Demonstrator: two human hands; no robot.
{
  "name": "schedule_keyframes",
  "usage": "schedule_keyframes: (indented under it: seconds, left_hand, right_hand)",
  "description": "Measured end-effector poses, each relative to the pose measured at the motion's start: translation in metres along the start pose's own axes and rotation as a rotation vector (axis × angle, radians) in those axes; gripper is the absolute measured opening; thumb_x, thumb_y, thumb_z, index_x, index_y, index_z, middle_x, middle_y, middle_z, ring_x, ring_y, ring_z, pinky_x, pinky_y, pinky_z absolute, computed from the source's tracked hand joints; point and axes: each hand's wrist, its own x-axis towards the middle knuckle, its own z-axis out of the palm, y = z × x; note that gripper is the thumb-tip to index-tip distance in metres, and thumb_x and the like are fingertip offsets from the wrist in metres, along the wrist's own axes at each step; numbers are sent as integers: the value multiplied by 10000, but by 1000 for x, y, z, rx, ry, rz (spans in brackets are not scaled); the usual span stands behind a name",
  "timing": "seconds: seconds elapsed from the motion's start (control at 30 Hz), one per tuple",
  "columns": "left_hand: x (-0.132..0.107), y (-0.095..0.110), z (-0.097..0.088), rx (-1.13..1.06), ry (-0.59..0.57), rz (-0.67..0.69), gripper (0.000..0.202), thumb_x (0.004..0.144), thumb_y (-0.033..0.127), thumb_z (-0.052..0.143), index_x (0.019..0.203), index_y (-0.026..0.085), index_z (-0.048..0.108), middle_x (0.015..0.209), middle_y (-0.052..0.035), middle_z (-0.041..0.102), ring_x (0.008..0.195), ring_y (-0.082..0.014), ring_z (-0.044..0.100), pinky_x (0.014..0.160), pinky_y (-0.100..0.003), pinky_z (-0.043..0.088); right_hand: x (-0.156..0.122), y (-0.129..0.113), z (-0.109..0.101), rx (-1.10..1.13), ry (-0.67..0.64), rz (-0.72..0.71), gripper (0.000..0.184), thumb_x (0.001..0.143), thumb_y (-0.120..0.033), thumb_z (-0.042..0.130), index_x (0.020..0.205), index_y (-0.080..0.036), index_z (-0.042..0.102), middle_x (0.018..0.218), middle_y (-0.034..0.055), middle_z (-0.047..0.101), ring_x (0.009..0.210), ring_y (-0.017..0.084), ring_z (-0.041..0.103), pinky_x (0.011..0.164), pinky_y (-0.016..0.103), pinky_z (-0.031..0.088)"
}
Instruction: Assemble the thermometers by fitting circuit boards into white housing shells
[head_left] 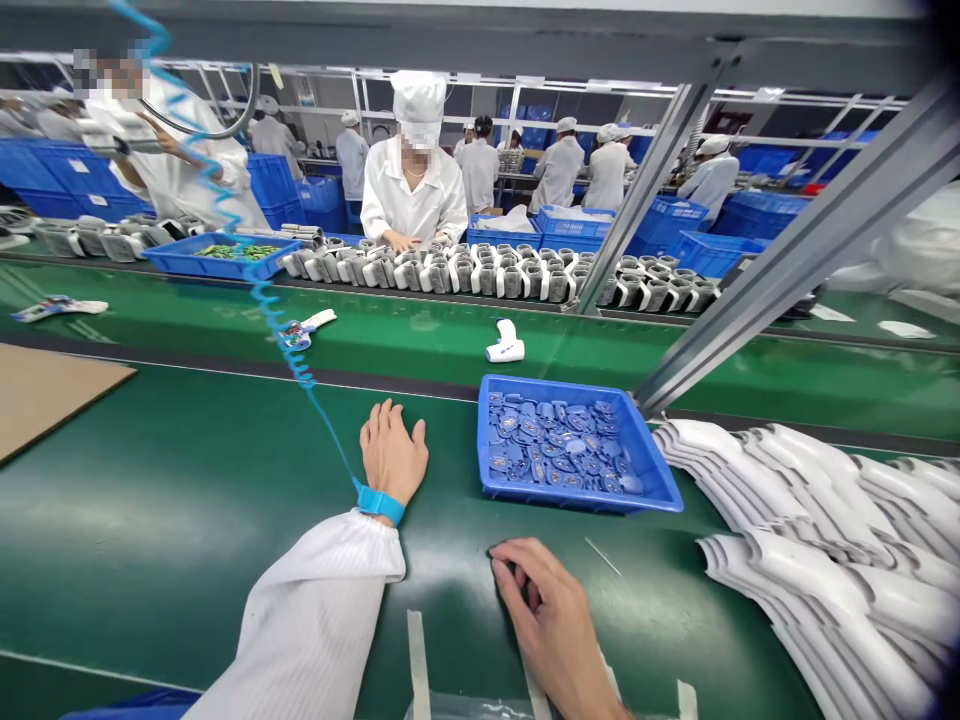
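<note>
My left hand [390,455] lies flat on the green work table with its fingers stretched out, holding nothing. Around that wrist is a blue wrist strap [381,504], tied to a coiled blue cord [271,310] that runs upward. Lower and to the right, my right hand [551,620] rests near the table with curled fingers. Its thumb and forefinger tips are close together; whether anything small is between them cannot be made out. Beyond it stands a blue tray [577,503] of small blue plastic parts [559,440]. A thin white stick [603,556] lies to its right.
Stacked white curved shells [840,590] fill the right side. Behind, a green conveyor [405,335] carries a white thermometer-gun-shaped housing [506,342] and opened units with circuit boards [296,335]. A metal post [757,250] slants at right. Brown board [52,390] lies left. A co-worker [415,180] sits opposite.
</note>
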Motion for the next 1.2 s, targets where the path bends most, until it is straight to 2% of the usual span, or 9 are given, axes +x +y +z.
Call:
schedule_keyframes:
  seconds: [0.6, 0.87, 0.97, 1.03, 1.1, 1.2]
  left_hand:
    - [0, 0, 0, 7, -10, 21, 412, 957, 334, 450, 1271, 107, 590, 1432, -185, 537, 1395, -363, 407, 1106, -521, 362]
    - [-2, 6, -1, 12, -19, 43, 426, 967, 315, 434, 1286, 72, 577, 1438, -212, 507, 1391, -392, 378, 1100, -534, 352]
    - [-1, 2, -4, 8, -43, 80, 413, 961, 344, 464, 1270, 102, 592, 1414, -199, 525, 1360, -367, 412, 1084, -499, 381]
    - [8, -11, -9, 7, -68, 100, 362, 949, 381, 500, 1193, 147, 631, 1322, -171, 592, 1267, -335, 497, 1026, -455, 433]
    - [30, -30, -16, 20, -71, 65, 302, 941, 384, 513, 1089, 160, 654, 1186, -160, 643, 1170, -322, 551, 980, -438, 456]
    - [88, -64, -27, 59, -41, -75, 252, 940, 329, 524, 1063, 137, 632, 1125, -164, 639, 1173, -322, 545, 1008, -457, 433]
  right_hand:
    - [1, 0, 0, -51, 35, -72, 220, 993, -308, 496, 953, -209, 688, 905, 51, 666, 611, 122, 564, 568, 230, 466]
    - [1, 6, 1, -68, 31, -101, 217, 991, -311, 499, 959, -208, 687, 907, 61, 676, 588, 119, 555, 541, 224, 465]
    - [-1, 9, 1, -81, 27, -88, 210, 990, -318, 504, 973, -215, 687, 923, 67, 681, 561, 116, 534, 512, 229, 450]
    - [-1, 11, 0, -85, 25, -92, 206, 988, -321, 509, 969, -225, 690, 922, 65, 685, 543, 115, 521, 499, 230, 447]
    - [-1, 12, 0, -80, 28, -104, 200, 983, -319, 517, 955, -234, 695, 911, 60, 688, 533, 114, 521, 498, 227, 458]
    - [2, 14, 1, -66, 37, -112, 180, 971, -315, 543, 943, -240, 704, 901, 55, 696, 534, 112, 547, 508, 215, 483]
